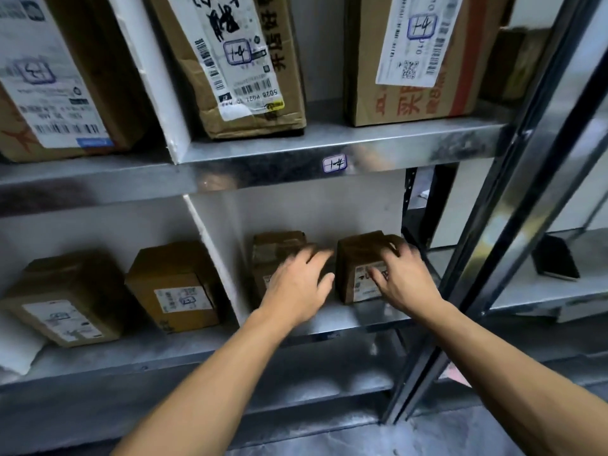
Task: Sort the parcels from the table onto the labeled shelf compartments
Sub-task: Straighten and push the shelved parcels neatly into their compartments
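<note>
A metal shelf rack (263,149) is seen, split by white dividers (154,77). On the upper level three large labelled cartons (237,60) are stood. In the lower left compartment two medium boxes (174,284) are set side by side. In the lower right compartment two small parcels are placed just beside each other. The left parcel (276,248) is covered by the left hand (296,284), fingers spread. The right parcel (362,251) is touched by the right hand (404,278), fingers likewise spread, though blurred. A handwritten sticker (335,164) is fixed to the shelf edge above.
</note>
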`<state>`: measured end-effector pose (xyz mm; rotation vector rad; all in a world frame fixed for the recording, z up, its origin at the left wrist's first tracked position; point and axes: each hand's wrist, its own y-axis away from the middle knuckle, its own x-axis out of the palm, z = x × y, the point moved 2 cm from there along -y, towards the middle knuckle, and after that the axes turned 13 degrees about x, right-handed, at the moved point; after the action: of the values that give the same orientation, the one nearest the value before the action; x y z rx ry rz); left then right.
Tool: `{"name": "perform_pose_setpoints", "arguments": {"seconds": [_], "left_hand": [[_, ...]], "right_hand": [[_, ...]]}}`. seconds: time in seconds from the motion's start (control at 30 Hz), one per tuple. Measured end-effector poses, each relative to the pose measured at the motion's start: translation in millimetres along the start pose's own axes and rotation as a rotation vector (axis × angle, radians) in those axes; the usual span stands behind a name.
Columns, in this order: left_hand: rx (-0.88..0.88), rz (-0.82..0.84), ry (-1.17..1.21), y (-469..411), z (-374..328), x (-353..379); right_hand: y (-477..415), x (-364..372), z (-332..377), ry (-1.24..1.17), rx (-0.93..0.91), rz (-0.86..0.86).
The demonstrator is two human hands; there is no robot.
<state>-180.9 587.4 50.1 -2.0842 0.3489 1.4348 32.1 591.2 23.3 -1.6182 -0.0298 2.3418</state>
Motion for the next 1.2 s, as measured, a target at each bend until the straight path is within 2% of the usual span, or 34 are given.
{"name": "perform_pose_setpoints", "arguments": {"seconds": [0.2, 0.37, 0.5, 0.73, 1.03, 1.2], "left_hand": [[0.01, 0.03, 0.087, -41, -29, 32], [-0.077, 0.042, 0.177, -53, -31, 53], [-0.101, 0.021, 0.18, -57, -30, 62], [-0.036, -0.038, 0.216, -64, -31, 76], [-0.027, -0.061, 0.226, -65, -36, 74], [-0.06, -0.168, 0.133, -49, -19, 36]], "right_hand": [[-27, 4, -34, -0.079, -0.04, 0.159], [-29, 10, -43, -0.239, -0.034, 0.214], [-26, 13, -44, -0.33, -0.019, 0.193], [-19, 11, -54, -0.428, 0.021, 0.145], [-15, 7, -47, -0.387, 0.074, 0.104], [-23, -1, -24, -0.312, -0.069, 0.023]]}}
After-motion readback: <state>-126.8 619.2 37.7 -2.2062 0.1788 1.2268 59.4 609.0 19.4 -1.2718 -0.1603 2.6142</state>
